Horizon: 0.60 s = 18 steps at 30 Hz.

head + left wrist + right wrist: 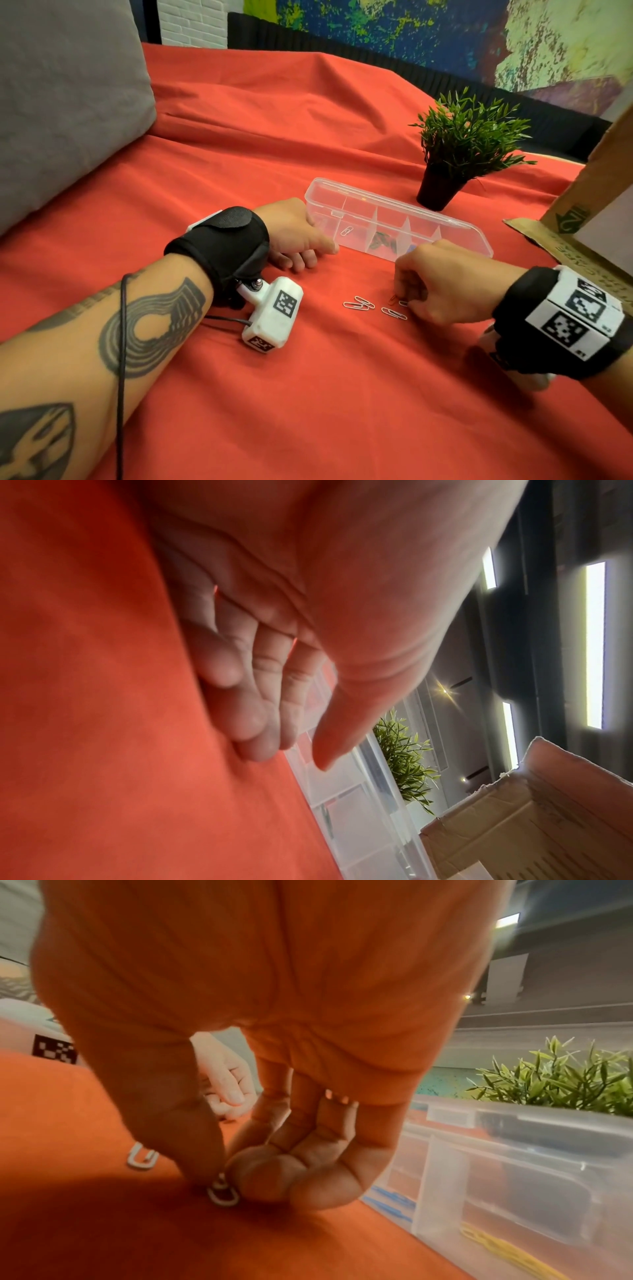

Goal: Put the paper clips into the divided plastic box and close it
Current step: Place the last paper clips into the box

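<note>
Red cloth [308,394] carries our box [455,233]; our left hand [294,236] rests loose at its end, our right hand [442,287] pinches one clip [222,1194]. Three silver clips [358,304] lie before the box; clips inside blur.

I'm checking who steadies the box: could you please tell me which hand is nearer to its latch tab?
Left. The left hand rests against the box's end, beside the latch tab; the right hand is down among the loose clips.

light: bright, even | wrist views: blurred close up, edges warped | glare: ceiling strips [595,645]
</note>
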Tool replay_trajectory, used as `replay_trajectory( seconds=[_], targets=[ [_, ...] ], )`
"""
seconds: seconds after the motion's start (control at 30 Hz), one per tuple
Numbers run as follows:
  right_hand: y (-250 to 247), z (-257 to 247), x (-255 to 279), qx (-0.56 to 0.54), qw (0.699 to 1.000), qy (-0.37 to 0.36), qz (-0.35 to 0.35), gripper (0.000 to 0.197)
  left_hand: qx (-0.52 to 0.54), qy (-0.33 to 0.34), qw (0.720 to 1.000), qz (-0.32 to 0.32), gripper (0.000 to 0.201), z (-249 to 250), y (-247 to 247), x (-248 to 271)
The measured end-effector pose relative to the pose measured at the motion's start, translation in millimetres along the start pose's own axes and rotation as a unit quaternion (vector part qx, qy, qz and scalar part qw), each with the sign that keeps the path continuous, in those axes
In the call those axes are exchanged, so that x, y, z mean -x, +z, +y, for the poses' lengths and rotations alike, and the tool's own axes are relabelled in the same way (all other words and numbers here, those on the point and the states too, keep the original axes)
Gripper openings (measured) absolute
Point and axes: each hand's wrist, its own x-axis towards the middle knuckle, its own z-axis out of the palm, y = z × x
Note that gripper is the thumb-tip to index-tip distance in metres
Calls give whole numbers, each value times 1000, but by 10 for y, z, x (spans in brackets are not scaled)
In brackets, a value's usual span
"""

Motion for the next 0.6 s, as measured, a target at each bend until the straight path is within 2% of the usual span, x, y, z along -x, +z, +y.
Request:
replay_trajectory(
  seconds=[0.17, 0.33, 0.4, 0.5, 0.6],
  targets=[
    [32, 12, -11, -14, 1000, 1, -12, 19, 2, -2, 1000, -2, 24, 0, 1, -4],
    [-35, -11, 3, -9, 1000, -7, -21, 12, 4, -3, 1000, -3, 25, -4, -2, -1],
    [-163, -17, -43, -26, 999, -16, 15, 9, 5, -3, 1000, -3, 26, -5, -5, -1],
    [-404, -16, -186, -74, 990, -32, 117, 9, 5, -2, 1000, 0, 25, -8, -4, -8],
    [-549, -14, -421, -101, 973, -13, 208, 11, 4, 0, 1000, 4, 24, -7, 5, -7]
  ],
)
